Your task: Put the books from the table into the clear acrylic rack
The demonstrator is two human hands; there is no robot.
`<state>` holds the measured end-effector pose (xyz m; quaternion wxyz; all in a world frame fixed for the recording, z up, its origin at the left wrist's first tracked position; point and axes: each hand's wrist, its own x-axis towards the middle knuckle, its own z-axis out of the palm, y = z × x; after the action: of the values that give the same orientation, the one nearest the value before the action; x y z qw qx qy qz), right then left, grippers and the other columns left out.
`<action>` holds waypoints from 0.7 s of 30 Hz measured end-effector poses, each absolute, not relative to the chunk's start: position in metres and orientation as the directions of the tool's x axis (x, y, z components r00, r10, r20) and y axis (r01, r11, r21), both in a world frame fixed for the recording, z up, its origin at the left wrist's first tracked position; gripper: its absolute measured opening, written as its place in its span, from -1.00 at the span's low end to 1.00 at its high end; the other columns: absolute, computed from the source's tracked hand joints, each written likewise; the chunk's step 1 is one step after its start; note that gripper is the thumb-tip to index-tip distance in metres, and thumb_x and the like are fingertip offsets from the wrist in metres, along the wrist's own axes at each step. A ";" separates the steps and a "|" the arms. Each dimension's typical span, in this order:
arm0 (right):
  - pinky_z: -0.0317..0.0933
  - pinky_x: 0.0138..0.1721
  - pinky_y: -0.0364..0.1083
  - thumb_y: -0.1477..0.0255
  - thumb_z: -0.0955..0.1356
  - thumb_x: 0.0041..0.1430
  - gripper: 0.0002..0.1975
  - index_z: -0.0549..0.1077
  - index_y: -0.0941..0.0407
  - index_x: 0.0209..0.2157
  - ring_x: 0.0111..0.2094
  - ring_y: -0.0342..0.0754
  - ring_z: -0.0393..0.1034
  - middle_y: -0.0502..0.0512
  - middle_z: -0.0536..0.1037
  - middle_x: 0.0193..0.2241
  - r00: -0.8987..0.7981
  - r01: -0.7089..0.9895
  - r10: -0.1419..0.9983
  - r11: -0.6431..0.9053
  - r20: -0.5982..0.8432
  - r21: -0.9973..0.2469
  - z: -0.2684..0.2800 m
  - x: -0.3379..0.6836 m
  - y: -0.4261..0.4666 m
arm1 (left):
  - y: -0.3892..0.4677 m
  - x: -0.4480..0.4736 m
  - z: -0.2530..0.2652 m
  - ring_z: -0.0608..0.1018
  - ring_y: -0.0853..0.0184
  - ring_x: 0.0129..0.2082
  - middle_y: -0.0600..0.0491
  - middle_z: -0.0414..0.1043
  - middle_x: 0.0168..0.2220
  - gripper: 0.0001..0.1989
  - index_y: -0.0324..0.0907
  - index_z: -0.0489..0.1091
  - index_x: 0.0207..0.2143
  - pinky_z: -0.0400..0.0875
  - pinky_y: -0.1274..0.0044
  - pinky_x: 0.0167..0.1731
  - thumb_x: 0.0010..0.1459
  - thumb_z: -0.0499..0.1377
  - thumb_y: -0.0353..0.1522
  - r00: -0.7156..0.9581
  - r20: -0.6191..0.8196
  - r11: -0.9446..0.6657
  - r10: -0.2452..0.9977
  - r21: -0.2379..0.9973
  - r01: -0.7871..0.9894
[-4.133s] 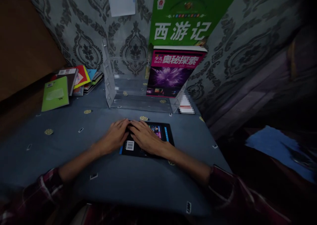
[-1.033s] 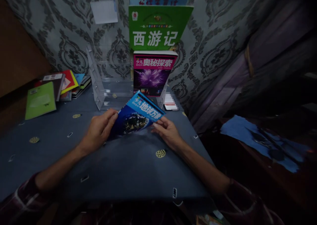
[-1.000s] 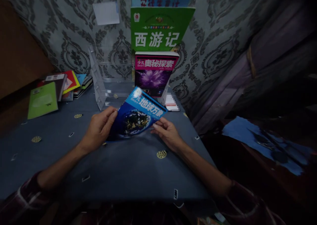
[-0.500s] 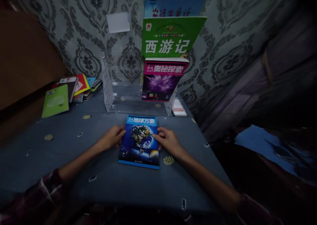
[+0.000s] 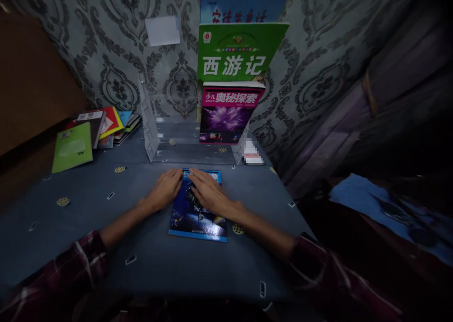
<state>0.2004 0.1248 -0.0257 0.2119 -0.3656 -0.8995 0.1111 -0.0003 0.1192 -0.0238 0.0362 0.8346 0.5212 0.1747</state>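
A blue book with an earth picture (image 5: 196, 218) lies flat, cover up, on the blue-grey tablecloth (image 5: 106, 227). My left hand (image 5: 164, 190) rests on its upper left corner, fingers flat. My right hand (image 5: 208, 192) lies palm down across the top half of the cover. Behind it stands a clear acrylic rack (image 5: 159, 133) holding a pink and purple book (image 5: 228, 112), a green book (image 5: 237, 50) and a light blue book (image 5: 240, 3) in rising tiers.
A loose pile of books (image 5: 95, 126), with a green one in front, lies at the back left of the table. A white note (image 5: 162, 30) hangs on the patterned wall. The table's right edge drops into a dark area with a blue sheet (image 5: 382, 204).
The blue book was lifted, turned cover up and laid flat on the table. Both hands moved from its side edges onto the cover, pressing it flat.
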 end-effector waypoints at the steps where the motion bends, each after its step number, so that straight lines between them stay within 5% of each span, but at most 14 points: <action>1: 0.08 0.35 0.21 0.52 0.21 0.32 -0.50 0.30 0.22 0.27 0.37 0.14 0.12 0.37 0.29 0.33 -0.662 0.607 0.698 0.713 0.273 -0.352 -0.028 0.193 0.128 | 0.120 -0.002 -0.028 0.51 0.17 0.05 -0.13 0.49 0.01 -0.75 -0.21 0.35 0.00 0.42 0.29 0.08 0.35 -0.03 -0.44 0.389 0.272 -0.458 0.880 0.269 0.848; 5: -0.02 0.40 0.22 0.47 0.17 0.39 -0.50 0.25 0.33 0.29 0.41 0.14 0.05 0.45 0.25 0.34 -0.686 0.623 0.701 0.704 0.193 -0.343 -0.034 0.181 0.133 | 0.120 -0.005 -0.035 0.50 0.16 0.05 -0.14 0.50 0.01 -0.71 -0.22 0.34 0.06 0.43 0.28 0.08 0.34 -0.01 -0.42 0.374 0.318 -0.466 0.871 0.294 0.834; 21: 0.03 0.37 0.24 0.29 0.22 0.42 -0.49 0.28 0.19 0.30 0.39 0.14 0.09 0.34 0.28 0.34 -0.568 0.724 0.791 0.611 0.225 -0.321 -0.041 0.234 0.129 | 0.122 -0.006 -0.033 0.48 0.11 -0.01 -0.13 0.51 -0.08 -0.69 -0.26 0.34 0.08 0.44 0.24 0.05 0.35 0.00 -0.39 0.402 0.304 -0.478 0.864 0.240 0.845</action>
<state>0.2335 0.1290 -0.0410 0.1752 -0.4302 -0.8803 0.0967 -0.0065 0.1222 -0.0332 0.0237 0.8370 0.5103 0.1962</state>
